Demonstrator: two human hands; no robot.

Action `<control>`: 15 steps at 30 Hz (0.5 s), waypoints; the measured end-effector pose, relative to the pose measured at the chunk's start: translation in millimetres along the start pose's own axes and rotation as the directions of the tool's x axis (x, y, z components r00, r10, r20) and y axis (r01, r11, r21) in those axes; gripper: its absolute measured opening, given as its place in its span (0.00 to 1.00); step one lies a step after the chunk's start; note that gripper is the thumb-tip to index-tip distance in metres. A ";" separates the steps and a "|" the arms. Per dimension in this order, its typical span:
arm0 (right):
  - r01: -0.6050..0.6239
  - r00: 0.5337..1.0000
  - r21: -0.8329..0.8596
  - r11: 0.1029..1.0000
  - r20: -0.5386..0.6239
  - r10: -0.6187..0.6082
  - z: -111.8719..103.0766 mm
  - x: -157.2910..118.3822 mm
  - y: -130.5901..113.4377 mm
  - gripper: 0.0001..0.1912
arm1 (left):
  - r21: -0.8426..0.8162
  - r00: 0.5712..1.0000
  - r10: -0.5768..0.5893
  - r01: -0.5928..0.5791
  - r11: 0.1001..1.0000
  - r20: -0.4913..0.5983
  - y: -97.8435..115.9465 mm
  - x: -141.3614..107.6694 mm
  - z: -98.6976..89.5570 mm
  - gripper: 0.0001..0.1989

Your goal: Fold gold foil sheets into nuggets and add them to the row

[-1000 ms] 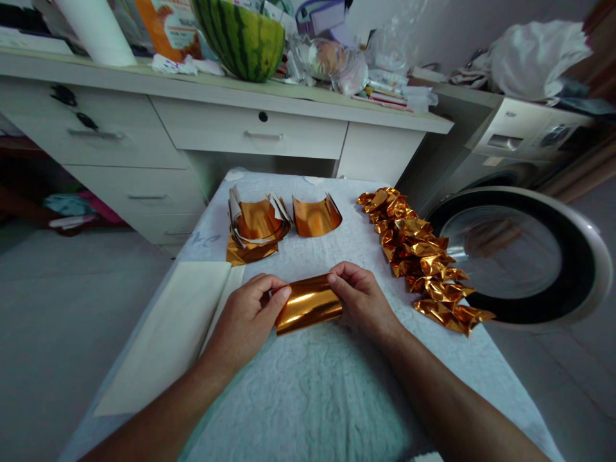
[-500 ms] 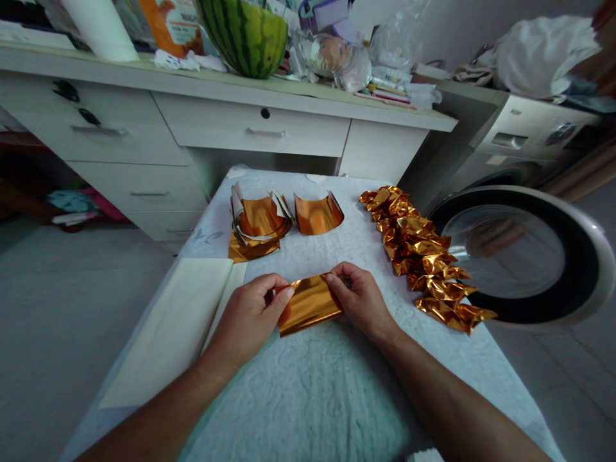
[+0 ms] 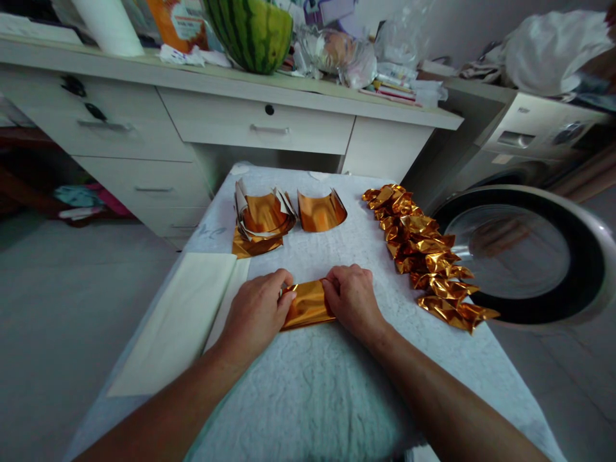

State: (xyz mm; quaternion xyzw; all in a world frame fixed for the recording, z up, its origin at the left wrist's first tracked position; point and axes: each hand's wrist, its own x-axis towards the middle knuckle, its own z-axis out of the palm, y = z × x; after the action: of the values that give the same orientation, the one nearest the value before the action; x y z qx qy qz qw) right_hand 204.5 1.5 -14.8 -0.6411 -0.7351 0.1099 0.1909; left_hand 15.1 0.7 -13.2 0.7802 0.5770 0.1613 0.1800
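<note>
A shiny gold foil sheet (image 3: 308, 304) is stretched between my two hands, low over the cloth-covered table. Its left end is pinched by my left hand (image 3: 260, 307), thumb and fingers together. My right hand (image 3: 353, 296) grips the right end with curled fingers. Beyond them stand a bundle of curved gold sheets (image 3: 264, 215) with pale backing and a single curved gold sheet (image 3: 321, 212). On the right, several folded gold foil pieces (image 3: 426, 247) overlap in a slanting row.
White paper sheets (image 3: 178, 321) lie at the table's left. A drawer desk (image 3: 255, 122) with a cut watermelon (image 3: 250, 32) and plastic bags stands behind. The washing machine's open round door (image 3: 590, 256) is close to the table's right edge.
The foil sheet looks flatter and narrower from front to back. The fingers of my right hand have curled further over its right end. The view has shifted slightly.
</note>
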 end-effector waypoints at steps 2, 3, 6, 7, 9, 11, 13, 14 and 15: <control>0.002 1.000 -0.015 1.000 0.005 -0.002 0.5 0.2 -0.6 0.10 | 0.040 0.999 0.036 -0.035 0.999 -0.022 -0.6 0.6 0.5 0.02; 0.001 1.000 -0.023 1.000 0.006 -0.001 0.7 0.2 -0.9 0.09 | 0.062 0.997 0.057 -0.054 0.997 -0.051 -0.7 1.1 0.6 0.04; 0.004 1.000 -0.046 0.999 0.010 -0.003 1.5 0.0 -1.3 0.09 | 0.110 0.978 0.147 -0.131 0.985 -0.148 -0.9 3.0 0.7 0.10; 0.007 1.000 -0.052 0.999 0.011 -0.007 1.9 0.0 -1.4 0.09 | 0.109 0.970 0.188 -0.172 0.979 -0.152 -1.0 3.7 0.7 0.12; 0.012 1.000 -0.060 0.998 0.009 -0.011 2.3 -0.2 -1.5 0.09 | 0.075 0.954 0.278 -0.271 0.960 -0.107 -1.6 5.2 1.3 0.14; 0.015 1.000 -0.062 0.998 0.007 -0.015 2.1 -0.2 -1.6 0.09 | 0.026 0.936 0.350 -0.349 0.937 -0.041 -2.9 6.4 2.8 0.15; 0.015 1.000 -0.063 0.998 0.010 -0.015 1.4 -0.2 -1.8 0.09 | 0.000 0.922 0.386 -0.386 0.922 0.004 -4.5 7.2 5.1 0.14; 0.014 1.000 -0.064 0.998 0.014 -0.013 1.0 -0.1 -1.8 0.09 | -0.003 0.918 0.396 -0.396 0.918 0.023 -5.3 7.4 6.3 0.13; 0.012 1.000 -0.065 0.998 0.019 -0.011 0.7 0.0 -1.8 0.09 | -0.001 0.915 0.401 -0.401 0.916 0.039 -6.0 7.5 7.3 0.13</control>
State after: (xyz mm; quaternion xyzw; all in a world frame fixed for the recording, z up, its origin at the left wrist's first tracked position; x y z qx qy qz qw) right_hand 202.6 1.2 -14.8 -0.6416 -0.7438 0.0906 0.1639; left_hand 15.5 8.8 -22.1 0.8854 0.4018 0.1780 0.1515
